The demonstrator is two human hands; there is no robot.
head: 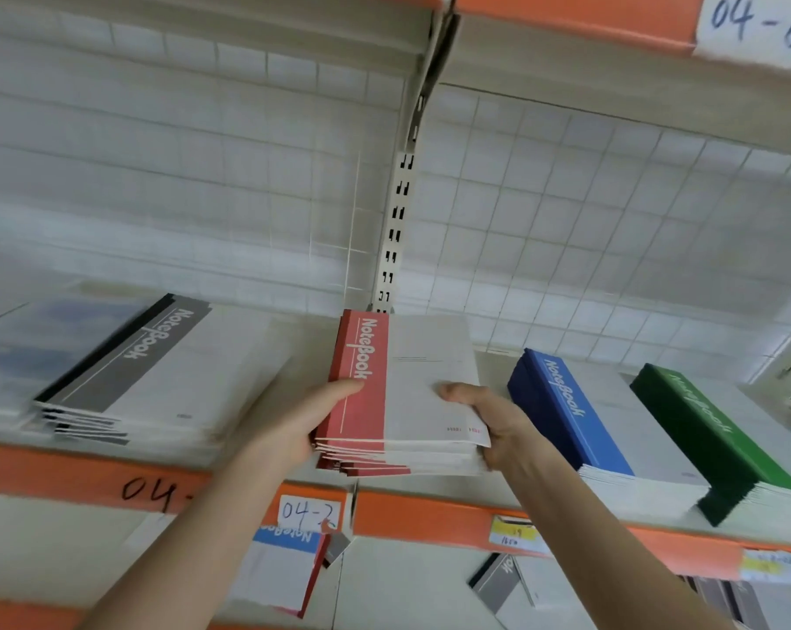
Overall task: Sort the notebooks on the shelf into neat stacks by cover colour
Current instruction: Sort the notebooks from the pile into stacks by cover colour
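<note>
Red first: holding the red stack [411, 388] by its near corners, left hand [289, 425] at the spine, right hand [498, 425] at the open edge; long axis front-to-back at the shelf [430, 516] front, equally near both.

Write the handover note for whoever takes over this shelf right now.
Hands: left hand and right hand each grip one side of the red notebook stack, thumbs on top, at the front of the shelf.
Done: grey stack lies to its left; blue stack and green stack lie to its right, each a single colour.
Left: square the red notebook stack and release it. The grey stack's front edges look fanned. A blue-banded notebook and a grey-banded notebook lie loose on the level below.
</note>
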